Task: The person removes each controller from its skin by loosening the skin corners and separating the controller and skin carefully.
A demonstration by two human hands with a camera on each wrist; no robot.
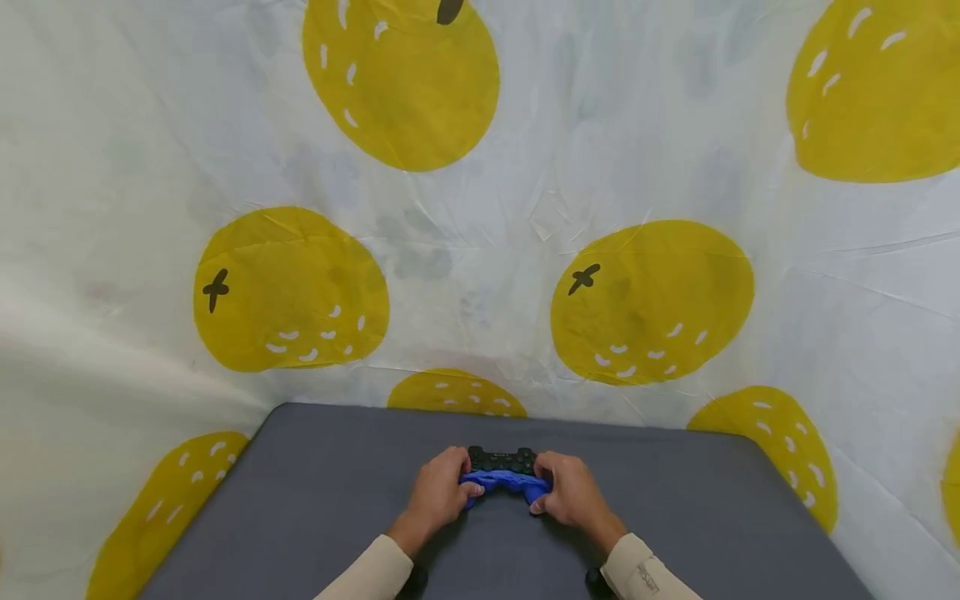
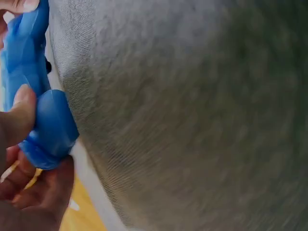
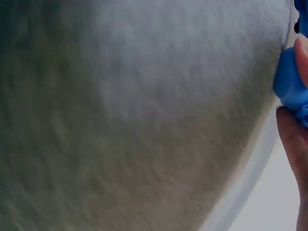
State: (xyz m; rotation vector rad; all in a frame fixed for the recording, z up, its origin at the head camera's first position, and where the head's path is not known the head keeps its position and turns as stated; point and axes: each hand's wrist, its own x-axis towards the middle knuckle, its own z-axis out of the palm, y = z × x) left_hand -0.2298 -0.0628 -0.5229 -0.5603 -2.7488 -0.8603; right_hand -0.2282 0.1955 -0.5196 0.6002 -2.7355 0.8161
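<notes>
A black game controller [image 1: 501, 460] is held over the grey table, with a soft blue cover [image 1: 504, 480] along its near side and grips. My left hand [image 1: 438, 492] pinches the left end, thumb on the near side and fingers beyond. The right end is gripped by my right hand [image 1: 572, 492] in much the same way. In the left wrist view the left thumb presses the blue cover [image 2: 57, 122], with fingertips under its rounded grip. The right wrist view catches only part of the blue cover [image 3: 288, 82] between thumb and finger at the right edge.
The grey tabletop [image 1: 360, 450] spreads around both hands. Behind and beside it hangs a white sheet [image 1: 465, 283] printed with large yellow fruit. Small dark objects [image 1: 597, 581] show beneath the sleeve cuffs.
</notes>
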